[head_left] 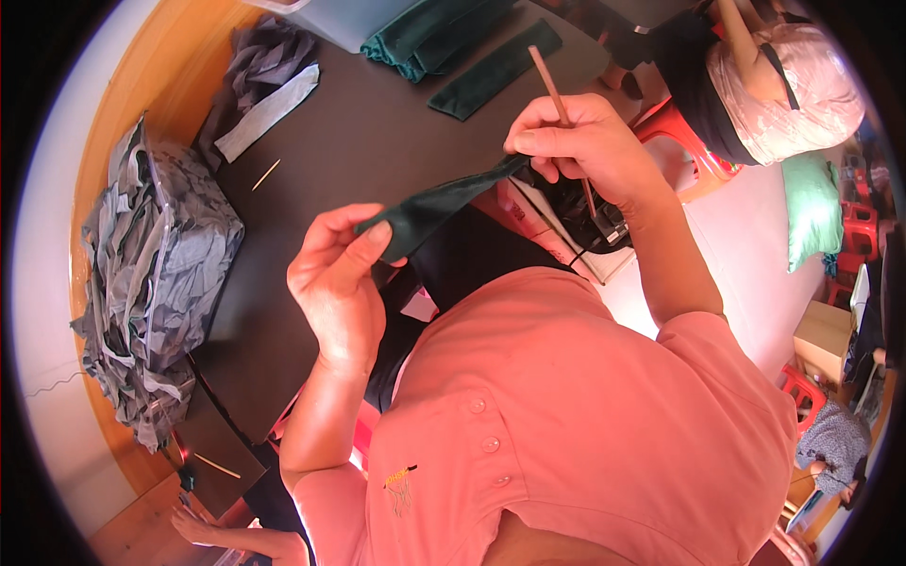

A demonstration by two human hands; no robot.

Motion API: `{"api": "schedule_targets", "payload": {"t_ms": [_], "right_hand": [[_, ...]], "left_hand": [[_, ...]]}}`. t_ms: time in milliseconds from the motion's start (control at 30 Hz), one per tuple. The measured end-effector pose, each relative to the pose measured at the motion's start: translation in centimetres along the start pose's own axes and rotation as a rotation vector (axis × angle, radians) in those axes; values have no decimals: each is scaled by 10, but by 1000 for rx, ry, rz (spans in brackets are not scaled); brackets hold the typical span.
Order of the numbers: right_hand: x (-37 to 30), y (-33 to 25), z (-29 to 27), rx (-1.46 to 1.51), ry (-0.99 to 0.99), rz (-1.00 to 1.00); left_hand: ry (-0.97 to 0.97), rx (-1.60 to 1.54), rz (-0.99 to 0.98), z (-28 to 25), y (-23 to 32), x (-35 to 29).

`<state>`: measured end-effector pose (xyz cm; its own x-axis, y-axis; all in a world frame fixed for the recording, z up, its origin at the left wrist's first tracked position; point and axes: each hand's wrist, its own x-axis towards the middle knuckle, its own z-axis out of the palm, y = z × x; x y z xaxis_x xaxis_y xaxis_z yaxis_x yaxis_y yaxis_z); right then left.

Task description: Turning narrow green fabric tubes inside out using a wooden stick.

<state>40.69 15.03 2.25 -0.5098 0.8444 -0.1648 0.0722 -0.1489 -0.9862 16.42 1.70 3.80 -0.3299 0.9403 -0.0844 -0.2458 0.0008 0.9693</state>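
A dark green velvet fabric strip [429,209] is stretched between my two hands above the table's near edge. My left hand [335,283] is closed on its wider end, thumb on top and fingers behind. The narrow end is pinched between the thumb and forefinger of my right hand [604,141]. A thin brown wooden stick [545,75] also passes through my right hand, rising above the fingers and coming out below them. Whether the strip's narrow end is folded or sewn is too small to tell.
On the dark table [330,132] lie a flat green velvet strip [495,71], a green velvet stack [415,38] and a thin pale stick [266,174]. A clear bin [156,274] overflows with grey fabric strips. A red stool [684,141] and another person [788,90] are at far right.
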Motion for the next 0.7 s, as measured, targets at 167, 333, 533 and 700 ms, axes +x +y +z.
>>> {"api": "schedule_targets", "payload": {"t_ms": [167,333,533,700], "right_hand": [[-2,21,-18,137,-61,-111],[3,13,-39,12,133,-180],[38,-15,-80,-65,181,-155],[86,-40,-89,-167,250,-109]], "left_hand": [[-29,4,-63,23,-4,25],[-29,39,-38,41,-3,38],[-4,94,-64,69,-13,74],[45,219,-135,89,-16,104]]}}
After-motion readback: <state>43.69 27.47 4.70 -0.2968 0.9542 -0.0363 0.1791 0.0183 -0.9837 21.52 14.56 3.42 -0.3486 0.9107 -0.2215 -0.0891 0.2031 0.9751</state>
